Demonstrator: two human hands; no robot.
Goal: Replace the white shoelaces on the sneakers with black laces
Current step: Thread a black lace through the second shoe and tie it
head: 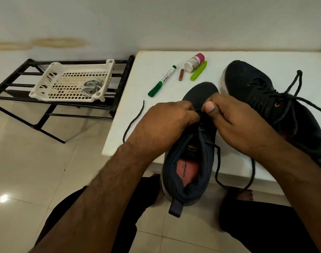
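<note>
A dark sneaker (pixel 190 172) with an orange insole lies at the front edge of the white table (pixel 130 99), its heel hanging over the edge toward me. My left hand (pixel 167 121) and my right hand (pixel 234 117) meet over its eyelets, each pinching the black lace (pixel 218 161) near the tongue. One lace end trails left across the table; the other loops down off the right side. A second dark sneaker (pixel 265 99), laced in black, lies on the table at the right. White laces (pixel 91 86) lie coiled in a white basket (pixel 46 86).
The basket sits on a black metal rack (pixel 13 88) left of the table. A green marker (pixel 162 81), a small brown stick (pixel 181 74), a lime-green clip (pixel 199 71) and a white bottle with a pink cap (pixel 194 62) lie at the table's back. Tiled floor below.
</note>
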